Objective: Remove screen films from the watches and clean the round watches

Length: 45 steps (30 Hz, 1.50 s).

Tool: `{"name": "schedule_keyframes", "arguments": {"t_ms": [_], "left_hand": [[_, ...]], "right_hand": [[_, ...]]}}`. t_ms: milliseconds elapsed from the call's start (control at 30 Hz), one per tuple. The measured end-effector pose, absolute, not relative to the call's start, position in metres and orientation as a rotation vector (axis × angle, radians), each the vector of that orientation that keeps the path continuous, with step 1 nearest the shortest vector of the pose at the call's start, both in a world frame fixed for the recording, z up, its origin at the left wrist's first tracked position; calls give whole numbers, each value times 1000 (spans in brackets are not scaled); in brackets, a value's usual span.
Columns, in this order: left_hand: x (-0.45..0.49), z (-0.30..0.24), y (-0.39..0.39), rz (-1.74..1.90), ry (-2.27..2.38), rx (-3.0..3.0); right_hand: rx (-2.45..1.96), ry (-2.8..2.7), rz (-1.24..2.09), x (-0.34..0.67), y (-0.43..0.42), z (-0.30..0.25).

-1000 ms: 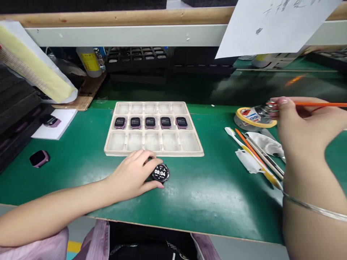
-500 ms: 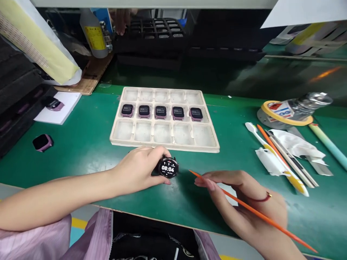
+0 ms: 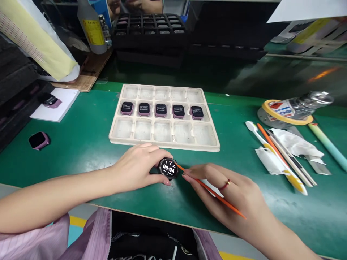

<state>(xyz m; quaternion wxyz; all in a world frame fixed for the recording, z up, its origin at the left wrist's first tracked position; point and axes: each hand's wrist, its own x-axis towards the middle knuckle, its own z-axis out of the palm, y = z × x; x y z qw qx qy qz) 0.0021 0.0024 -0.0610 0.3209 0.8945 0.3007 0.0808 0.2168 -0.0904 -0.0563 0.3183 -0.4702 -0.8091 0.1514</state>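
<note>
Near the front of the green table, my left hand (image 3: 143, 166) grips a round black smartwatch (image 3: 168, 168) between thumb and fingers. Its lit face reads 08:04. Between the thumb and fingers of my right hand (image 3: 225, 187) is a thin orange pointed stick (image 3: 217, 195), whose tip meets the right edge of the watch face. A piece of white material shows beneath my right hand. Behind the watch lies a cream tray (image 3: 164, 146), with several square purple watches (image 3: 161, 110) along its middle row.
Another purple watch (image 3: 39, 140) lies at the left, and one rests on a white pad (image 3: 58, 108). On the right are a toothbrush (image 3: 276, 159), sticks, crumpled tissue (image 3: 294, 142) and a metal-topped bottle (image 3: 303, 104) with a yellow tape roll. A black compartment tray (image 3: 149, 29) stands behind.
My right hand has moved left, bringing the orange stick's tip from beside the watch to its face edge. The left hand still holds the watch; the camera view has shifted slightly.
</note>
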Motion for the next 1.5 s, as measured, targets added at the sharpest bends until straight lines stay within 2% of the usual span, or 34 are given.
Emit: {"name": "schedule_keyframes", "arguments": {"t_ms": [500,700,1500], "left_hand": [[4,-57,3,157,911,2208],[5,-57,4,156,931,2216],[3,-59,8,184,844,2259]], "right_hand": [[-1296,-2151,829,222,-59,-34],[-1195,-2175,753,219,-58,-39],[-1308,-2220,877,219,-53,-30]]}}
